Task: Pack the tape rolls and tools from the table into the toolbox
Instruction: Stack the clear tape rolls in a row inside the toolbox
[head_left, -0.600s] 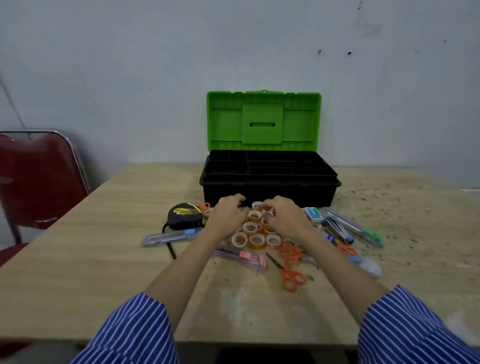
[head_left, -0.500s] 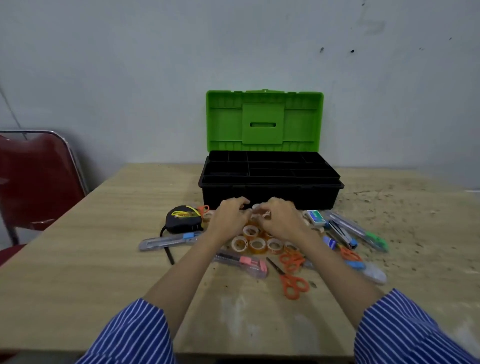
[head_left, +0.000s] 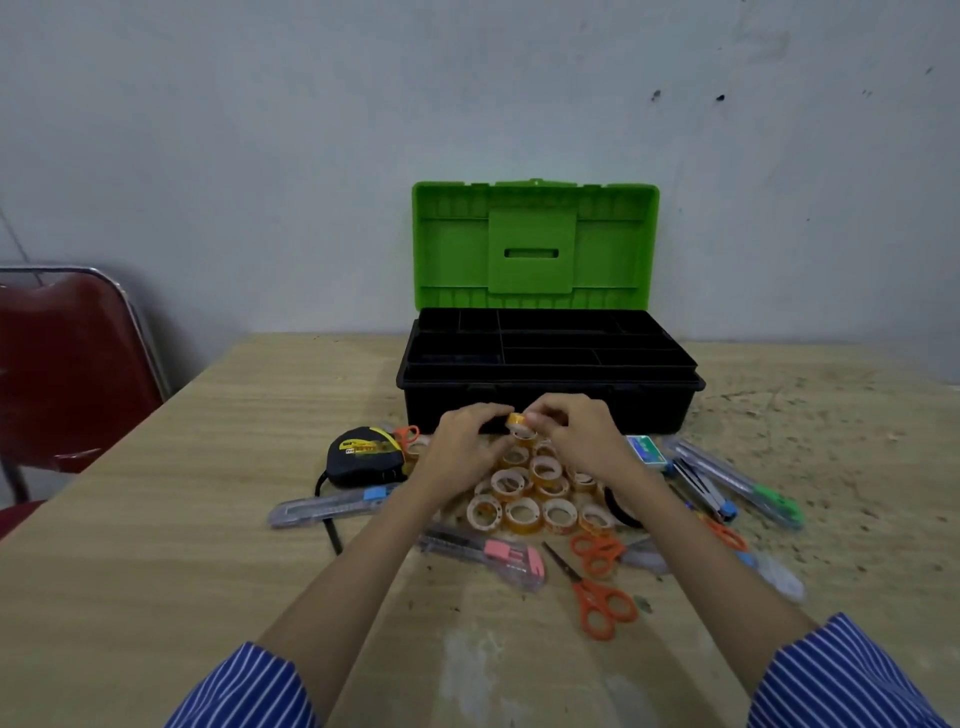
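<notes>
Tape rolls (head_left: 530, 491), small rings of amber-clear tape on pale cores, lie heaped on a light wooden bench (head_left: 208, 493), seen from a camera worn on the person's head. Just behind the heap sits a black plastic toolbox (head_left: 550, 395) with its bright green lid (head_left: 535, 244) standing open; the divided tray inside looks empty.

Both hands meet above the far edge of the heap, close to the toolbox front wall. The left hand (head_left: 462, 447) and the right hand (head_left: 582, 436) each pinch, with curled fingertips, one side of a single small amber roll (head_left: 519, 423), held between them with its round opening tilted roughly toward the camera. The tray lies directly beyond and a little above this roll, so the coming move looks like a short lift forward over the front wall; both hands seem equally near.

Around the heap lie a black and yellow tape measure (head_left: 366, 457) to the left, a clear utility knife with a blue slider (head_left: 332, 509), another with a pink slider (head_left: 488, 558), and orange-handled scissors (head_left: 597, 603) nearer the camera. More cutters lie to the right.
</notes>
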